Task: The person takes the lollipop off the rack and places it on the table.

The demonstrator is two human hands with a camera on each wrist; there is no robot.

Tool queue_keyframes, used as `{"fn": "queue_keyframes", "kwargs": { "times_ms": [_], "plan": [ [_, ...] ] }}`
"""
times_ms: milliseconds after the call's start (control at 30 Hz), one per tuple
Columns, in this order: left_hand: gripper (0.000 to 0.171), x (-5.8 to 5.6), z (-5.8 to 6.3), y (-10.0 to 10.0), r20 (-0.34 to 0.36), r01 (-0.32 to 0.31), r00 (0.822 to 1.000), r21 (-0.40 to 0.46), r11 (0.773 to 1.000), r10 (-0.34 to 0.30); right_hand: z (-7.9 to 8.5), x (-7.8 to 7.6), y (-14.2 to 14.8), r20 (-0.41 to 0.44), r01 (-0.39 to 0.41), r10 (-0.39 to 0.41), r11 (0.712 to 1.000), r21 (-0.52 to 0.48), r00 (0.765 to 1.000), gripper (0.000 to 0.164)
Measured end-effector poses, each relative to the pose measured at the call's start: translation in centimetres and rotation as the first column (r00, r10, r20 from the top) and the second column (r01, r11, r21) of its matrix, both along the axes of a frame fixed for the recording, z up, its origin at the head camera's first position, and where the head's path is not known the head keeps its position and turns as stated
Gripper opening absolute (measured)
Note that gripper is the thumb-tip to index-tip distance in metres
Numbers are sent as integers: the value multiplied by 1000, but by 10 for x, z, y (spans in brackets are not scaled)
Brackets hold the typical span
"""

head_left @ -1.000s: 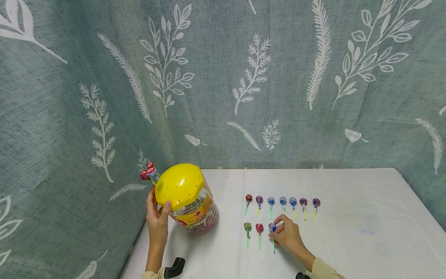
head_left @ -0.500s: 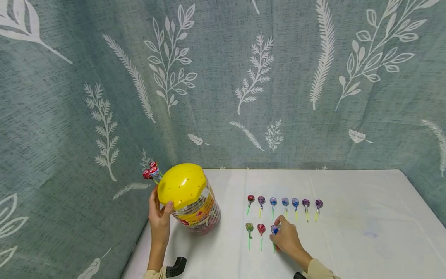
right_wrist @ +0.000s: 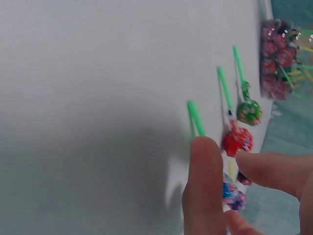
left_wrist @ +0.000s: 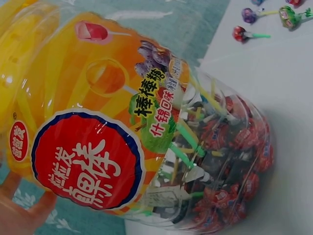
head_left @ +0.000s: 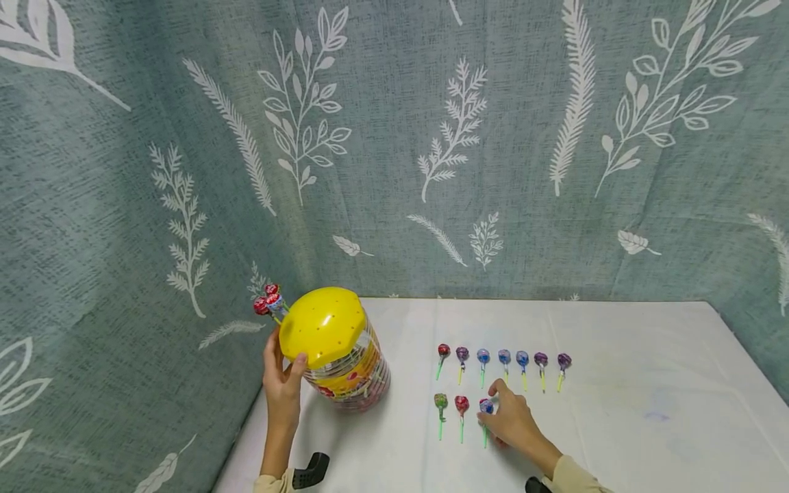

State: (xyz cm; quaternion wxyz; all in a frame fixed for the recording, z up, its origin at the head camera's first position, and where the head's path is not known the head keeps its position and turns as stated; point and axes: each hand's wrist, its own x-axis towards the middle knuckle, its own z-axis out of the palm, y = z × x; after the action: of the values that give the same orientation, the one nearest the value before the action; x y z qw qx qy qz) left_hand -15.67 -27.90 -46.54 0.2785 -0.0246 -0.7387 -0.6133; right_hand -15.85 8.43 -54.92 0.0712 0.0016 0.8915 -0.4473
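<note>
A clear plastic jar (left_wrist: 244, 152) full of lollipops, with a yellow lid (head_left: 323, 325) and an orange label (left_wrist: 110, 88), stands at the table's left. My left hand (head_left: 283, 390) grips it just under the lid, thumb in front, other fingers hidden behind. My right hand (head_left: 514, 421) is at a blue-wrapped lollipop (head_left: 486, 406) lying on the table. Thumb and index finger are parted at either side of its head; in the right wrist view a gap shows between the fingertips (right_wrist: 205, 147). Left of it lie a red lollipop (head_left: 461, 404) and a green lollipop (head_left: 440, 402).
Behind this row, several lollipops (head_left: 504, 357) in red, purple and blue wrappers form another row, sticks toward me. A few red-topped lollipops (head_left: 268, 301) poke up beside the lid. A green leaf-patterned curtain (head_left: 382, 150) borders the white table (head_left: 622, 363) at the back and left.
My right hand has eased slightly right, and its index finger has come away from the blue lollipop's head. My left hand keeps its grip on the jar. The view has shifted a little.
</note>
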Motion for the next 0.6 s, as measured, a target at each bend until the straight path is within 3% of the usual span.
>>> {"fn": "queue_keyframes", "kwargs": {
  "times_ms": [133, 300, 600],
  "plan": [
    [67, 2, 2, -1, 9, 2, 1000, -3, 1000, -2, 11, -2, 3, -21, -1, 1, 1000, 21, 1000, 37],
    [67, 2, 5, 3, 28, 4, 1000, 8, 1000, -4, 29, -9, 7, -107, -25, 26, 1000, 9, 994, 31],
    [66, 4, 11, 0, 99, -48, 994, 21, 999, 45, 75, -21, -4, -206, -188, 156, 971, -145, 966, 21]
  ]
}}
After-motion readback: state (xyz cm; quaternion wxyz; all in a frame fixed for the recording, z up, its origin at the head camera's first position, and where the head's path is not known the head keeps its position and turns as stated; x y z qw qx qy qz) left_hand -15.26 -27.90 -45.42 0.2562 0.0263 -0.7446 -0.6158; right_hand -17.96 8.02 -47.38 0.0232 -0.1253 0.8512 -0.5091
